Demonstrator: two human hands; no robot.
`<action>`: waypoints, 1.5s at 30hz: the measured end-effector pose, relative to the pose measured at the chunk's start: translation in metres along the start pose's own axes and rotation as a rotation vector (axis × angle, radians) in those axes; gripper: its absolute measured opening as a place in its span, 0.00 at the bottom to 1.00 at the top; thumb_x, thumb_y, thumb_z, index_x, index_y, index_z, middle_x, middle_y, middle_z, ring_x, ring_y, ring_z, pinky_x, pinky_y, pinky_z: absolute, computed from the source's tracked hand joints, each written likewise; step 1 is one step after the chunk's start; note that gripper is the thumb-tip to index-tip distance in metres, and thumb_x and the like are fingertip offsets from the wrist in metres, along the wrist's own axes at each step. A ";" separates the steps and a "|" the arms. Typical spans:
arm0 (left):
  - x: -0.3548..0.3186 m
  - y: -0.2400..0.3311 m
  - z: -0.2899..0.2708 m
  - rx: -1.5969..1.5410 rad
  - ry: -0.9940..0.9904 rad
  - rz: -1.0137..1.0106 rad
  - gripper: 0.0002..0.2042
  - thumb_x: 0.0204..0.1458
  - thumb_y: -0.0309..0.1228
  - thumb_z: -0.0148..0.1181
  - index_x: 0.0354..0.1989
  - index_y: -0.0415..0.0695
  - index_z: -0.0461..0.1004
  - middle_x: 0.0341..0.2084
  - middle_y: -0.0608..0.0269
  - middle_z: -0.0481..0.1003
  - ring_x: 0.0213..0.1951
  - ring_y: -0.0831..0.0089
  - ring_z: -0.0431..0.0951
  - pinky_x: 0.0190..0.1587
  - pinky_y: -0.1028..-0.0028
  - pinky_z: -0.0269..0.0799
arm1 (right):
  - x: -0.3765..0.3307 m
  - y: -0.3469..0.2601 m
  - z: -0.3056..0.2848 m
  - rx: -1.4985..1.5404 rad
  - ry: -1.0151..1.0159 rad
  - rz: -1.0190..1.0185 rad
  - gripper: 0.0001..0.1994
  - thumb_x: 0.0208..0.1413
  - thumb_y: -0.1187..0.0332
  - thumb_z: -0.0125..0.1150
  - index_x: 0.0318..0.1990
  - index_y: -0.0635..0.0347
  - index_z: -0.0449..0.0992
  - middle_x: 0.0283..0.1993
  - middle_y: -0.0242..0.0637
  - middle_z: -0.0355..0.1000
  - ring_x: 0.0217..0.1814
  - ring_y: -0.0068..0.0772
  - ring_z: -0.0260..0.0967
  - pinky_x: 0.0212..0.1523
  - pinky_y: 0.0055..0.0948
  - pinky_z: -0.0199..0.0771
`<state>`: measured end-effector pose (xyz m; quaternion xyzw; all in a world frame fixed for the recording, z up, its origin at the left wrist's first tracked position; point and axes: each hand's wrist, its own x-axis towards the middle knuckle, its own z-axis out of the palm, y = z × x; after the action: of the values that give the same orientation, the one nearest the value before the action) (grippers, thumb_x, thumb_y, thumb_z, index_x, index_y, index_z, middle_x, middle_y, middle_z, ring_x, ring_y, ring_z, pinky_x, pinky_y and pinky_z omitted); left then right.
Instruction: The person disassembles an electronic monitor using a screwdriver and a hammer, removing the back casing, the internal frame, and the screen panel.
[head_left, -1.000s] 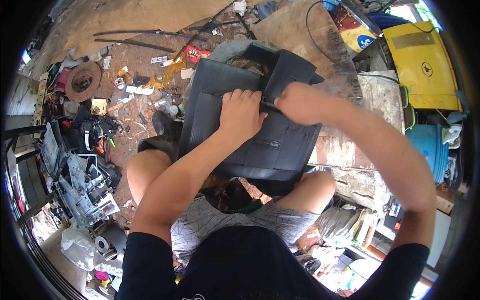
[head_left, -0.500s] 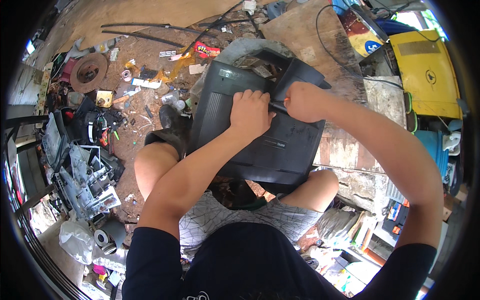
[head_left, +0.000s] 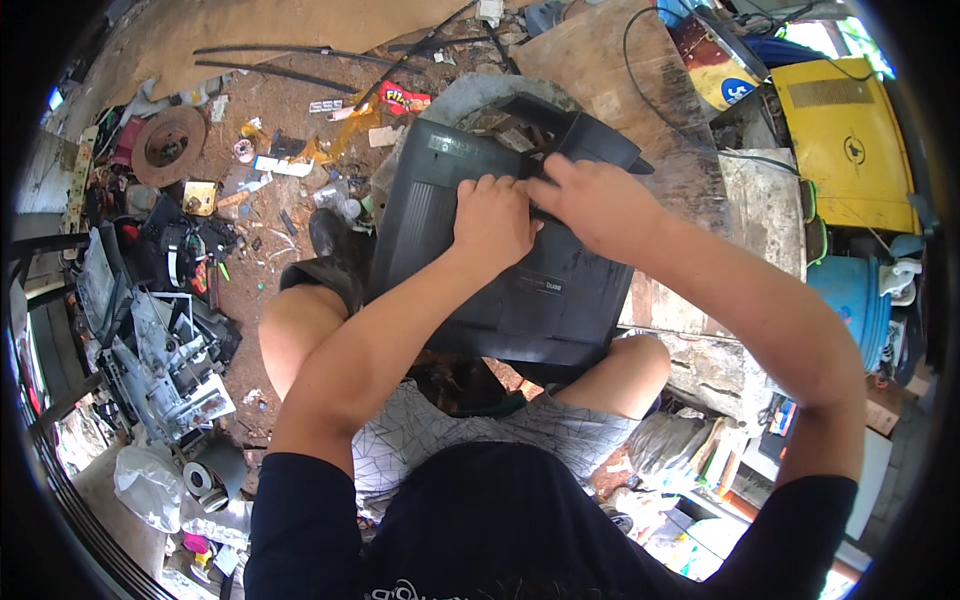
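A black flat monitor (head_left: 560, 325) lies back side up across my lap, its stand (head_left: 600, 145) at the far end. My left hand (head_left: 491, 228) rests on its back cover, fingers laid against the surface and thumb apart. Close beside those fingertips, near the base of the stand, my right hand (head_left: 597, 208) is closed with the wrist bent. Whatever its fingers hold is hidden from view.
Beyond the monitor is a round grey stone-like block (head_left: 465, 103). Metal scrap (head_left: 170, 350) and a rusty disc (head_left: 168, 145) lie left. On the right stand a yellow case (head_left: 850, 150), a blue tub (head_left: 850, 300) and a wooden board (head_left: 625, 80). Litter covers the dirt floor.
My right hand has moved left, close to my left fingertips, and its grip has changed. The orange bit seen at its fingers earlier is out of sight. My left hand stays on the monitor.
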<state>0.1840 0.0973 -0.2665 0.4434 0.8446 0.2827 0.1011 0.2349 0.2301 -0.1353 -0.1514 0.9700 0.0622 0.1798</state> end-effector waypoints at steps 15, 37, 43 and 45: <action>0.025 -0.014 -0.030 -0.200 -0.131 0.192 0.08 0.51 0.31 0.64 0.38 0.44 0.79 0.36 0.52 0.79 0.43 0.51 0.78 0.46 0.56 0.73 | -0.008 0.002 -0.007 0.025 0.098 0.116 0.11 0.51 0.71 0.63 0.43 0.54 0.79 0.45 0.42 0.71 0.50 0.45 0.73 0.48 0.43 0.76; 0.021 -0.008 0.005 -0.264 0.111 0.141 0.05 0.45 0.35 0.62 0.29 0.50 0.82 0.29 0.60 0.80 0.34 0.58 0.81 0.37 0.61 0.77 | -0.037 -0.008 0.011 0.246 0.462 0.294 0.26 0.56 0.48 0.61 0.52 0.59 0.71 0.43 0.47 0.74 0.42 0.54 0.75 0.38 0.45 0.76; 0.022 -0.002 0.002 -0.346 0.297 0.191 0.07 0.39 0.36 0.71 0.24 0.50 0.81 0.24 0.62 0.78 0.31 0.60 0.80 0.34 0.61 0.76 | -0.028 -0.001 -0.001 0.230 0.415 0.097 0.16 0.58 0.56 0.60 0.38 0.60 0.68 0.32 0.47 0.74 0.35 0.54 0.76 0.33 0.48 0.75; 0.021 -0.003 0.002 -0.296 0.293 0.154 0.07 0.39 0.35 0.71 0.24 0.49 0.81 0.24 0.62 0.79 0.31 0.60 0.80 0.35 0.61 0.76 | -0.031 -0.002 -0.003 0.226 0.380 0.076 0.14 0.58 0.58 0.59 0.38 0.60 0.68 0.33 0.47 0.74 0.36 0.53 0.77 0.34 0.48 0.76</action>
<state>0.1707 0.1136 -0.2675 0.4410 0.7631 0.4720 0.0195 0.2620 0.2363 -0.1217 -0.1027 0.9922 -0.0697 0.0072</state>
